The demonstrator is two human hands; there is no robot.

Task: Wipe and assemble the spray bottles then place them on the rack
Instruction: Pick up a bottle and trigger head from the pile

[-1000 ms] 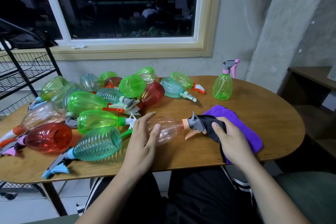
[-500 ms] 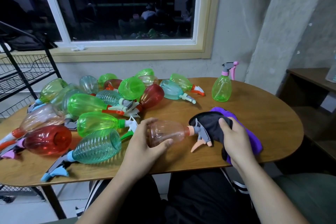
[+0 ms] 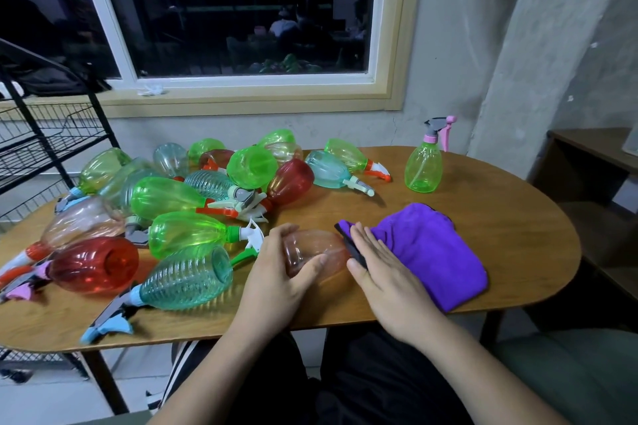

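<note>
Left hand [image 3: 279, 274] gripped the peach bottle [image 3: 312, 252], thumb curled over the near side and fingers over the far side. The bottle lay on its side near the front edge of the table [image 3: 518, 217], base pointing left. Right hand [image 3: 383, 274] was flat with straight fingers, holding nothing in a curl and pressing a black cloth [image 3: 347, 241] against the bottle's right end. We couldn't see the neck or spray head, which were hidden under the cloth and hand.

Rest, big to small:
- Oval wooden table, set against the wall under a dark window [image 3: 241, 10].
- Black wire rack [image 3: 51, 145] stood at the table's left end. We saw no bottles on the shelves in view.
- Pile of bottles [image 3: 207, 183] lay on the left half of the table, all on their sides, in green, teal, red and peach, most with spray heads on.
- Purple cloth [image 3: 438, 252] lay bunched on the table, just right of the right hand and touching it.
- Ribbed teal bottle [image 3: 186, 278] and red bottle [image 3: 93, 264] lay at the front of the pile, just left of the left hand.
- One green bottle with a pink trigger [image 3: 424, 166] stood upright at the far right, well apart from the pile.
</note>
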